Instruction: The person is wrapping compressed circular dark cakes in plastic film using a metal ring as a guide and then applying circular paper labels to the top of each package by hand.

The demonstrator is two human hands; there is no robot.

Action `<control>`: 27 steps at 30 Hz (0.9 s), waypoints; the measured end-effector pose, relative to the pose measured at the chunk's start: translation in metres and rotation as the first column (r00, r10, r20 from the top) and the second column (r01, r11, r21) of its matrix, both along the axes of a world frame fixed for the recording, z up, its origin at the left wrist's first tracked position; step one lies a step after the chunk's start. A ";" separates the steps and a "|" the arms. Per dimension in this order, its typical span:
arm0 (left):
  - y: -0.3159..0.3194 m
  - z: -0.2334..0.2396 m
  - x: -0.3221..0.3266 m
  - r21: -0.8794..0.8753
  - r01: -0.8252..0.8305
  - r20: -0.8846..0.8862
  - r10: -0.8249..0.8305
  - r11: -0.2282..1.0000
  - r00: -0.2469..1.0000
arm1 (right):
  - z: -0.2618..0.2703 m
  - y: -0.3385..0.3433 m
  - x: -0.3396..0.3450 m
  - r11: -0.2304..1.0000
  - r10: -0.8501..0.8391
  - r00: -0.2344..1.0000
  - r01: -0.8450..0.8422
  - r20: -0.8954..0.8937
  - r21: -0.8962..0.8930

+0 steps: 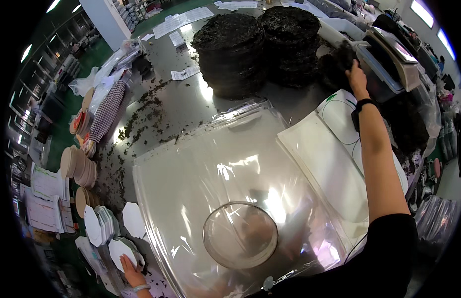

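Note:
My left hand (130,269) rests at the lower left with its fingers on a stack of white octagonal sheets (117,253). Far to the upper right my right hand (356,76) reaches to a dark fibrous clump (336,67), beside a lidded plastic container (381,74); its fingertips are partly hidden against the dark material. Between the hands lies a stack of clear plastic film (200,175), with a round, clear disc or shallow dish (240,234) on or under its near part. Two tall piles of dark, round fibrous layers (230,56) stand beyond the film.
White sheets with green outlines (323,160) lie under my right forearm. Round tan discs (78,167) and a checked cloth (108,111) line the left edge. Dark crumbs (144,115) litter the metal table (178,97). Papers (193,15) lie at the far edge.

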State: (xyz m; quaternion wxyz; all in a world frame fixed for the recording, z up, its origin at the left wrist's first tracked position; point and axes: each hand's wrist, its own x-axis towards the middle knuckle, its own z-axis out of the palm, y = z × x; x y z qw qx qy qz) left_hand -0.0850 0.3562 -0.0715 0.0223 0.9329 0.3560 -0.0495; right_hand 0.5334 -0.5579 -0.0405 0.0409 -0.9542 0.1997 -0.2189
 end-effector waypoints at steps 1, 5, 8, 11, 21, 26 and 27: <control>-0.002 0.006 -0.002 -0.034 0.002 0.006 -0.002 0.999 1.000 | 0.020 -0.001 -0.015 0.986 -0.027 0.982 -0.005 0.188 0.167; -0.022 0.047 0.011 -0.257 0.154 0.244 -0.090 0.954 0.966 | 0.076 0.052 -0.113 0.882 0.287 0.674 -0.464 0.681 0.087; -0.012 0.046 0.010 0.133 0.116 0.297 -0.151 0.984 0.943 | 0.048 0.122 -0.176 0.541 0.758 0.529 -0.837 0.383 0.085; -0.028 0.060 0.021 0.191 0.100 0.331 -0.160 0.976 0.930 | -0.008 0.163 -0.220 0.466 0.768 0.396 -0.884 -0.503 0.016; -0.051 0.071 0.037 0.020 0.070 0.401 -0.072 0.997 0.913 | 0.044 0.287 -0.228 0.815 0.556 0.721 -0.571 -0.413 0.100; -0.174 0.080 0.069 0.161 0.400 0.845 -0.336 0.902 0.417 | 0.050 0.229 -0.203 0.584 0.658 0.751 -0.549 0.047 0.598; -0.221 0.092 0.075 0.340 0.614 0.748 -0.600 0.713 0.282 | 0.076 0.235 -0.216 0.654 0.592 0.805 -0.508 0.039 0.560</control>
